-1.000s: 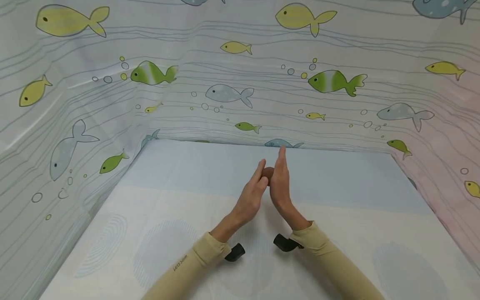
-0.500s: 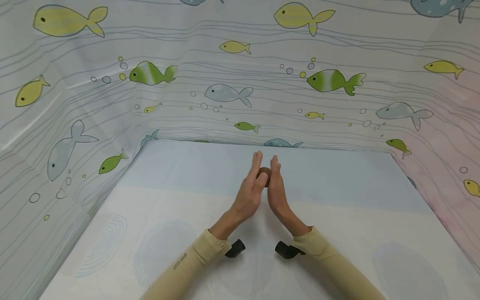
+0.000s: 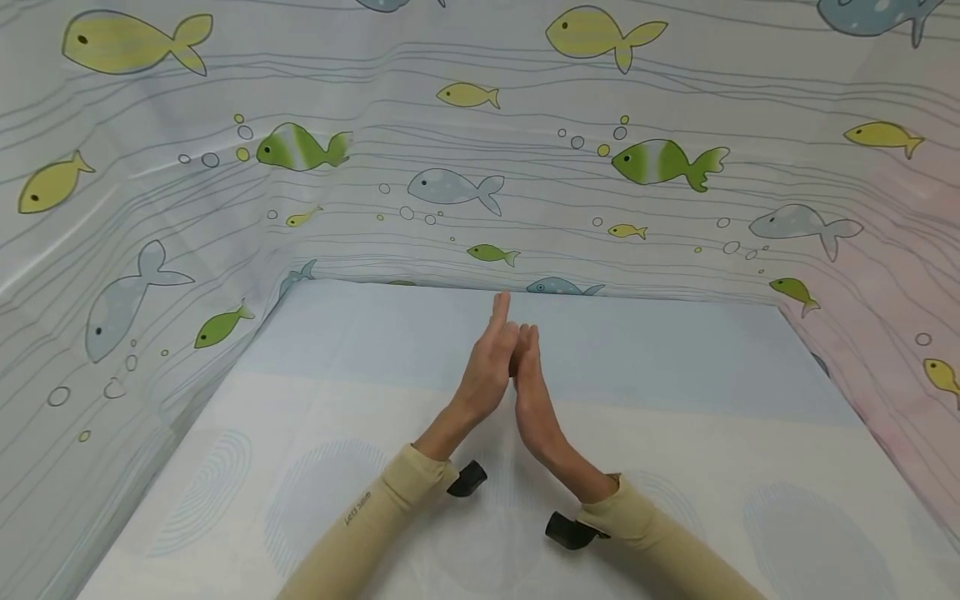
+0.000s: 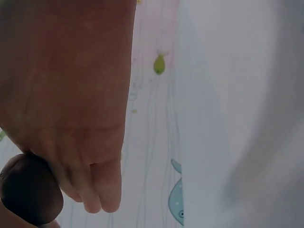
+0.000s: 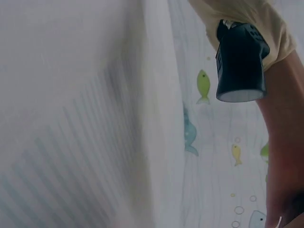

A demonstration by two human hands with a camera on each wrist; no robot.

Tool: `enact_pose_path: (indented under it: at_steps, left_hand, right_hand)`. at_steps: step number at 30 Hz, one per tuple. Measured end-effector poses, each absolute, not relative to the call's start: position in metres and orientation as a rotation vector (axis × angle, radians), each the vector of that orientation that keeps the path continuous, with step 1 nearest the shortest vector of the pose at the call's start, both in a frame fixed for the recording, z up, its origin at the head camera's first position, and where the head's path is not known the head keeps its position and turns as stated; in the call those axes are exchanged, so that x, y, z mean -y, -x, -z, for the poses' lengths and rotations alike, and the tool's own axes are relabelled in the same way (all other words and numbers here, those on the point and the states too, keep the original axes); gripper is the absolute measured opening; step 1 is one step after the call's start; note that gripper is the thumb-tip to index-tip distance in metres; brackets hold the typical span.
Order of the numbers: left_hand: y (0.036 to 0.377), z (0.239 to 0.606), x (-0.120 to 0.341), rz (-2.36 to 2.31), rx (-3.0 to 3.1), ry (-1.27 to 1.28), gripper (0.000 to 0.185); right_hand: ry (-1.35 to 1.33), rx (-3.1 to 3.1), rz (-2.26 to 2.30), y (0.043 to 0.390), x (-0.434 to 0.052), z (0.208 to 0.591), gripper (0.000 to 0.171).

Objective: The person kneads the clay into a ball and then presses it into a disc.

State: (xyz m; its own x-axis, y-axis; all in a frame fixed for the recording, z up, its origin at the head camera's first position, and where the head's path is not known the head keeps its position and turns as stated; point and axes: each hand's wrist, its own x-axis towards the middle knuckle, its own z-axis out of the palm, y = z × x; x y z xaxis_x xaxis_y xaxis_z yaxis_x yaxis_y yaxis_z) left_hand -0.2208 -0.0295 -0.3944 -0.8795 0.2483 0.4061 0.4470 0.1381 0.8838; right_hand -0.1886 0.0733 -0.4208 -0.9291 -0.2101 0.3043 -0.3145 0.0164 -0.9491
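Note:
In the head view my left hand (image 3: 486, 367) and right hand (image 3: 534, 400) face each other palm to palm, their fingers straight and pointing away from me. Pressed between the palms is a dark brown, rounded lump (image 3: 513, 363), mostly hidden by the hands. The left fingertips reach farther forward than the right ones. From the left wrist the brown lump (image 4: 31, 190) shows smooth and roundish, next to an extended hand. The right wrist view catches the lump only as a dark patch at its lower right corner, beside the opposite forearm.
Below the hands lies a table with a white and pale blue cover (image 3: 660, 358). A fish-printed curtain (image 3: 360, 233) surrounds its back and sides. A black wrist camera (image 3: 468, 478) sits on the left arm, another black camera (image 3: 570, 531) on the right.
The left hand has slid forward and the right hand back, with the lump between them. Both have shifted a little to the left, and less of the lump shows.

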Motion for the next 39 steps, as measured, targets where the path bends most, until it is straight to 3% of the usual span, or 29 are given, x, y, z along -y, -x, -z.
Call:
enact_pose_path:
  at_steps: [20, 39]
  left_hand:
    - [0.237, 0.415, 0.040, 1.914, 2.304, 0.614, 0.065]
    - [0.221, 0.429, 0.035, 1.999, 2.319, 0.674, 0.062]
  right_hand:
    - [-0.599, 2.207, -2.008, 0.172, -0.072, 0.412, 0.059]
    - [-0.485, 2.243, -1.879, 0.192, -0.077, 0.412, 0.062]
